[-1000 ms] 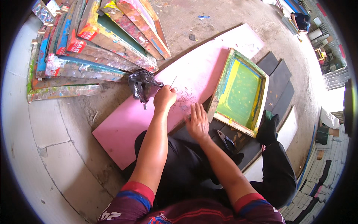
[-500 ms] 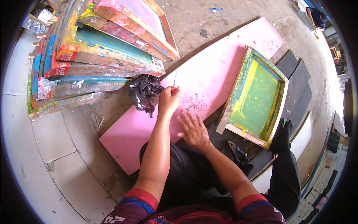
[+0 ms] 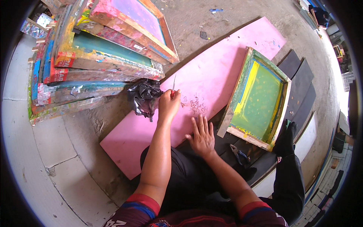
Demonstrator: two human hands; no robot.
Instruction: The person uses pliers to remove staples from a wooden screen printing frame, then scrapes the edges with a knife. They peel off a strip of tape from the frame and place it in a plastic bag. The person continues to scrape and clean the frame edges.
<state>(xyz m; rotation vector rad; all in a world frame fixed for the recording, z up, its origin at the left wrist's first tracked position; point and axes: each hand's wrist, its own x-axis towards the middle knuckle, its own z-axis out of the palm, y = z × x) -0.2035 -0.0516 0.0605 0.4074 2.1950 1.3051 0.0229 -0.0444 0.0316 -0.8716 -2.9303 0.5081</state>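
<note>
My left hand (image 3: 169, 104) is closed around a small screwdriver (image 3: 173, 89) with a red handle, its thin pointed metal shaft sticking up past my fingers. It is above a pink board (image 3: 223, 62), just right of a crumpled black plastic bag (image 3: 141, 99). Fingers spread and holding nothing, my right hand (image 3: 203, 138) is over the board's near edge. Past its fingertips lies a little heap of thin, bent bits (image 3: 197, 105) that look like old staples. To the right a wooden screen-printing frame (image 3: 261, 100) with green-yellow mesh leans across the board's edge.
Paint-stained screen frames (image 3: 109, 68) are stacked at the far left. Pliers (image 3: 239, 154) lie by my right forearm on dark sheets (image 3: 300, 92). My foot (image 3: 286, 140) rests beside the frame. Another person (image 3: 320, 16) is at the far right.
My right hand has shifted slightly right and toward me, away from the heap, and its fingers now point more straight ahead. My left hand, still gripping the screwdriver, has moved slightly left.
</note>
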